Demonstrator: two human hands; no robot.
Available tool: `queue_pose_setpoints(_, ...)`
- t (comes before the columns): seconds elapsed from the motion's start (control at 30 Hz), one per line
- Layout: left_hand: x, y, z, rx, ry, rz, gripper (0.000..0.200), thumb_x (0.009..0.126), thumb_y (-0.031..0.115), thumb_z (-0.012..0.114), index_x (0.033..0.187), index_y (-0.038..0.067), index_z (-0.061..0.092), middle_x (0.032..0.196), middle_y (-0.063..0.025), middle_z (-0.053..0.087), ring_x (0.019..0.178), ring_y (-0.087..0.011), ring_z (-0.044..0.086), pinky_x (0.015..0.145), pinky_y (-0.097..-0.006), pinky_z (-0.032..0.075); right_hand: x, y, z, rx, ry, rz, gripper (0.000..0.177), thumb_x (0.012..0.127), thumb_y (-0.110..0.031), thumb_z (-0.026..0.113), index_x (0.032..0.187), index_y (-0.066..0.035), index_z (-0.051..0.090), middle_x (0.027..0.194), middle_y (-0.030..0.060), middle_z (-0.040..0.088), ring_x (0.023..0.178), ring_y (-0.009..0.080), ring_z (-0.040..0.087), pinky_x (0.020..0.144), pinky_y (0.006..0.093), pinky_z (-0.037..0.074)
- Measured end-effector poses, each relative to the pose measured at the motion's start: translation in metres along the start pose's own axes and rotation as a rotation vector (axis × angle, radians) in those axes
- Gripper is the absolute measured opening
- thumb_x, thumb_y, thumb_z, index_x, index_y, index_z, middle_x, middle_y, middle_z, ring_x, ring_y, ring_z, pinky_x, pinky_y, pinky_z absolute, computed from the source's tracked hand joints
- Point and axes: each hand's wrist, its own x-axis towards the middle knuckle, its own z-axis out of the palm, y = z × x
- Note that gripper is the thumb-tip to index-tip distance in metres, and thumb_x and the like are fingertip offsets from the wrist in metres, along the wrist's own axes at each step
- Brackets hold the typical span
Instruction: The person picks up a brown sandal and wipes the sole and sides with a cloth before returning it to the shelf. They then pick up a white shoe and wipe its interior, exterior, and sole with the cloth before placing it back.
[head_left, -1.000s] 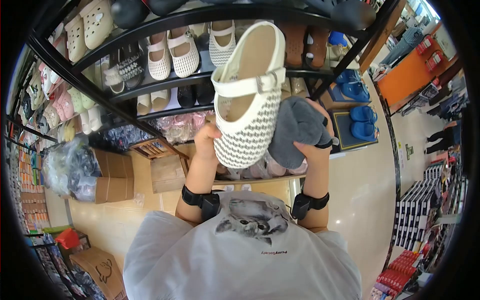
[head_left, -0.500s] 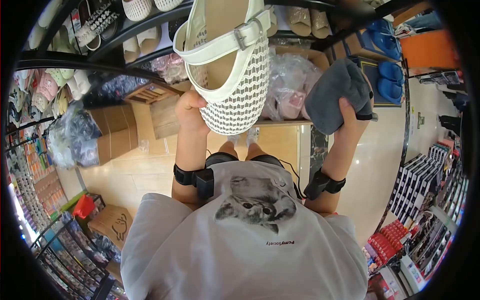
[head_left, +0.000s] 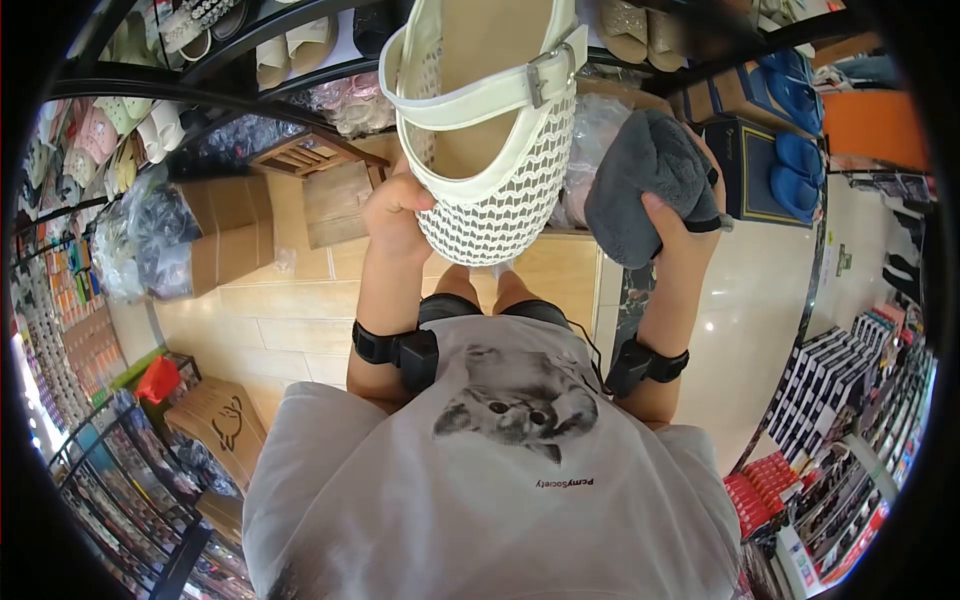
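Note:
A white woven slingback shoe (head_left: 497, 215) with a buckled strap is held up in front of me, its toe toward me and its beige insole showing. My left hand (head_left: 393, 218) is closed on its left side near the toe, thumb on the outside, the other fingers mostly hidden. To the right, my right hand (head_left: 686, 228) grips a bunched dark grey cloth (head_left: 640, 185), with the thumb across its front. The cloth is close to the shoe's right side, with a small gap between them.
Black shelves (head_left: 320, 75) of shoes stand ahead. Blue slippers (head_left: 797, 187) sit by boxes at right. An open cardboard box (head_left: 232, 235) with plastic bags and a wooden stool (head_left: 325, 165) stand on the left. Red boxes (head_left: 762, 492) are stacked at lower right.
The shoe has shifted right in view, and the cloth has moved a little left, narrowing the gap between them. Both hands keep their holds. The camera view has shifted slightly.

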Motion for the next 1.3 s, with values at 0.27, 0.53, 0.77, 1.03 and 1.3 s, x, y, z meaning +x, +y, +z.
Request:
queue_pose_setpoints(0.27, -0.009, -0.004, 0.017, 0.089, 0.215, -0.066, 0.077, 0.052, 0.008, 0.044, 0.127, -0.005, 0.028, 0.119, -0.0176, 0.046, 0.108, -0.0252, 0.047, 0.094, -0.0314, 0.036, 0.007, 0.003, 0.000, 0.080, 0.006, -0.033, 0.063, 0.060, -0.005, 0.070, 0.117, 0.005, 0.043, 0.111, 0.0152, 0.051, 0.101, 0.0215, 0.051, 0.089, 0.0325, 0.039)
queue_pose_setpoints(0.53, -0.008, 0.007, 0.034, 0.183, 0.199, -0.058, 0.085, 0.051, 0.010, 0.045, 0.131, -0.003, 0.022, 0.127, -0.0172, 0.039, 0.115, -0.0256, 0.040, 0.099, -0.0307, 0.030, 0.002, -0.009, 0.018, 0.095, -0.082, -0.006, 0.066, 0.057, -0.004, 0.071, 0.117, 0.004, 0.044, 0.112, 0.0151, 0.051, 0.103, 0.0214, 0.051, 0.089, 0.0321, 0.040)
queue_pose_setpoints(0.77, -0.003, 0.019, 0.038, 0.155, 0.046, -0.047, 0.084, 0.051, 0.010, 0.045, 0.131, -0.003, 0.022, 0.125, -0.0180, 0.041, 0.113, -0.0260, 0.043, 0.096, -0.0312, 0.033, 0.001, -0.017, 0.019, 0.077, -0.202, -0.085, 0.071, 0.060, -0.019, 0.066, 0.122, 0.002, 0.038, 0.117, 0.0151, 0.048, 0.107, 0.0242, 0.048, 0.092, 0.0336, 0.038)
queue_pose_setpoints(1.03, 0.005, 0.029, 0.041, 0.148, 0.084, 0.004, 0.083, 0.051, 0.010, 0.044, 0.129, -0.004, 0.025, 0.124, -0.0182, 0.041, 0.113, -0.0272, 0.044, 0.097, -0.0321, 0.034, 0.001, -0.041, 0.021, 0.299, -0.040, -0.100, 0.072, 0.059, -0.023, 0.069, 0.120, 0.002, 0.041, 0.115, 0.0142, 0.049, 0.106, 0.0232, 0.049, 0.092, 0.0332, 0.038)
queue_pose_setpoints(1.3, -0.007, 0.032, -0.002, 0.145, 0.199, 0.031, 0.073, 0.055, 0.011, 0.044, 0.124, -0.005, 0.031, 0.120, -0.0182, 0.045, 0.108, -0.0273, 0.048, 0.095, -0.0336, 0.036, -0.020, 0.000, -0.022, 0.225, 0.178, 0.131, 0.062, 0.071, -0.028, 0.058, 0.122, 0.001, 0.038, 0.118, 0.0145, 0.048, 0.107, 0.0256, 0.049, 0.095, 0.0363, 0.036)
